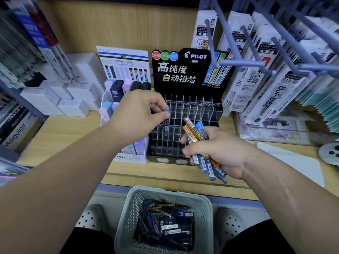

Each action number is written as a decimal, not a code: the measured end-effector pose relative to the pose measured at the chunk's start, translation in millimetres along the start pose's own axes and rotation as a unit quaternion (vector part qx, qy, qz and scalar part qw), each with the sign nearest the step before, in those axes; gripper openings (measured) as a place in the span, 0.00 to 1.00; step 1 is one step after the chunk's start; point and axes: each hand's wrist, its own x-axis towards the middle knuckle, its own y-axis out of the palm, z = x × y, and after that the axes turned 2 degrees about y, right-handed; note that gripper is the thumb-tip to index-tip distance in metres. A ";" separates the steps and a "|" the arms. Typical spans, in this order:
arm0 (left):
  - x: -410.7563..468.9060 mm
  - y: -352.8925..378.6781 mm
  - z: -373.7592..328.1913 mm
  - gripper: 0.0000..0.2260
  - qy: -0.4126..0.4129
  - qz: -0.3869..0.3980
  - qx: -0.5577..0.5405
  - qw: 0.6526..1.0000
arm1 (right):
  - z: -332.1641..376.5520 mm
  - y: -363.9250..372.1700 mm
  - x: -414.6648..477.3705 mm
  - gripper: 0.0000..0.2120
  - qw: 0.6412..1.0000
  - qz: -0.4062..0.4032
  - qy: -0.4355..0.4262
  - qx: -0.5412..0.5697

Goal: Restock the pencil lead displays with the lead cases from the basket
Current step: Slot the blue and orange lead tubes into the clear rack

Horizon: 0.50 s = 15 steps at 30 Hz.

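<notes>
A black Pilot lead display (185,123) with clear slotted compartments stands on the wooden shelf. My left hand (135,116) pinches the blue cap of one dark lead case (166,123), which stands upright in a slot at the display's left side. My right hand (218,151) grips a bundle of lead cases (200,143), blue and orange ones, in front of the display's lower right. A grey perforated basket (126,217) below the shelf edge holds several more lead cases (165,222).
A white Mono graph display (124,107) with pastel cases stands left of the Pilot one. White boxes (73,99) sit further left. Hanging refill packs on blue pegs (266,70) crowd the right. A white tray (297,158) lies on the shelf at right.
</notes>
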 end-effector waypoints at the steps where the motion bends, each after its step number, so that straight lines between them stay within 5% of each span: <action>1: -0.2 0.7 0.5 0.02 0.016 -0.002 0.018 1.000 | 0.4 -0.3 -0.5 0.11 1.000 0.001 0.001 0.005; 9: -0.5 10.6 9.9 0.05 0.124 0.001 0.196 0.973 | 0.1 -2.0 0.2 0.10 1.000 0.010 -0.006 -0.008; 15: 3.1 3.6 -1.2 0.07 0.114 -0.013 0.148 0.982 | -2.7 -1.3 2.1 0.10 0.999 0.018 -0.024 -0.041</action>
